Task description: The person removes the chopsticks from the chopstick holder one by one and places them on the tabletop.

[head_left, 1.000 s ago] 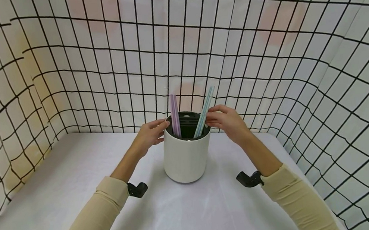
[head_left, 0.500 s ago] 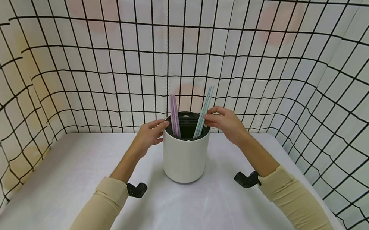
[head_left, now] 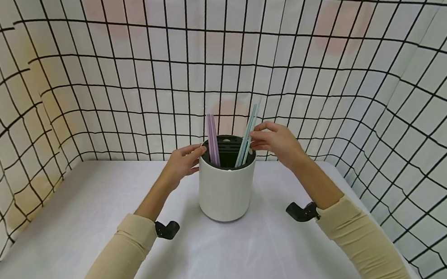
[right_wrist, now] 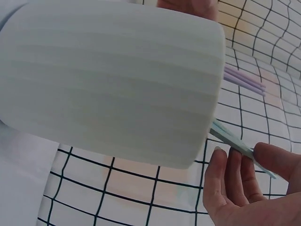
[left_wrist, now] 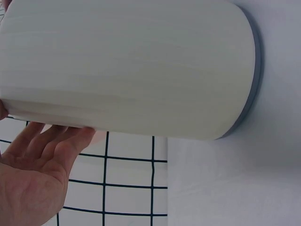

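Observation:
A white utensil holder [head_left: 226,193] with a dark inner rim stands upright on the white table. My left hand [head_left: 180,166] holds its left side, with the thumb at the rim and the other fingers against the outer wall, as the left wrist view shows. Purple chopsticks [head_left: 212,138] stand at the left inside it. Light blue chopsticks [head_left: 246,136] lean right over the rim. At their upper part, my right hand [head_left: 280,145] pinches them between thumb and fingers, seen in the right wrist view [right_wrist: 230,138]. Their lower ends are hidden inside the holder.
A black wire grid [head_left: 166,63] backed by pale cloth encloses the table [head_left: 236,261] at the back and both sides. The holder stands close to the back grid. A black wrist camera [head_left: 167,230] hangs at each cuff.
My right hand has risen slightly along the light blue chopsticks. The left hand, the holder and the purple chopsticks stay nearly as they were.

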Motion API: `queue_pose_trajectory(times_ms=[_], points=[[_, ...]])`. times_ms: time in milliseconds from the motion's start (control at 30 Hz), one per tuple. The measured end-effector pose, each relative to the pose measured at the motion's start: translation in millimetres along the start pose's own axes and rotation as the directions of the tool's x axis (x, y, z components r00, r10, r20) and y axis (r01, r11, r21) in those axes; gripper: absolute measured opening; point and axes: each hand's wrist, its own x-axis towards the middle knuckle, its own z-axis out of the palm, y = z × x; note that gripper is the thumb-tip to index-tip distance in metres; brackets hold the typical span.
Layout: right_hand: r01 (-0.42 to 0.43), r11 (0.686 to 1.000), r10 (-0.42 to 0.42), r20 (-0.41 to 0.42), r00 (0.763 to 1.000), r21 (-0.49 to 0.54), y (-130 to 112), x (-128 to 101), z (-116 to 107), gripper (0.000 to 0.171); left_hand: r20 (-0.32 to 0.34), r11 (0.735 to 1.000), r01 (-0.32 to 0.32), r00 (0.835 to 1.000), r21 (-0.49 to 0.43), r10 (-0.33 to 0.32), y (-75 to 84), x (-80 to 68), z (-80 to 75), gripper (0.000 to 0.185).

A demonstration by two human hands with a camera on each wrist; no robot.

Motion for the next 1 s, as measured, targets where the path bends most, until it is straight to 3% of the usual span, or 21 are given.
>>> queue_pose_trajectory(times_ms=[467, 767, 1000], points=[[0.102, 0.982, -0.091, -0.077, 0.993, 0.157, -37, -6, -19, 0.022, -0.002, 1.000, 0.001, 1.000, -0.013, -0.001, 1.8, 0.4, 1.8, 0.054], [0.149, 0.970, -0.119, -0.161, 0.980, 0.192, -63, -15, -41, 0.032, -0.006, 1.000, 0.000, 1.000, -0.011, 0.000, 1.8, -0.9, 1.8, 0.053], [0.131, 0.977, -0.098, -0.189, 0.977, 0.170, -64, -24, -61, 0.036, -0.004, 1.000, -0.001, 1.000, -0.009, 0.001, 0.6, -0.8, 1.2, 0.054]])
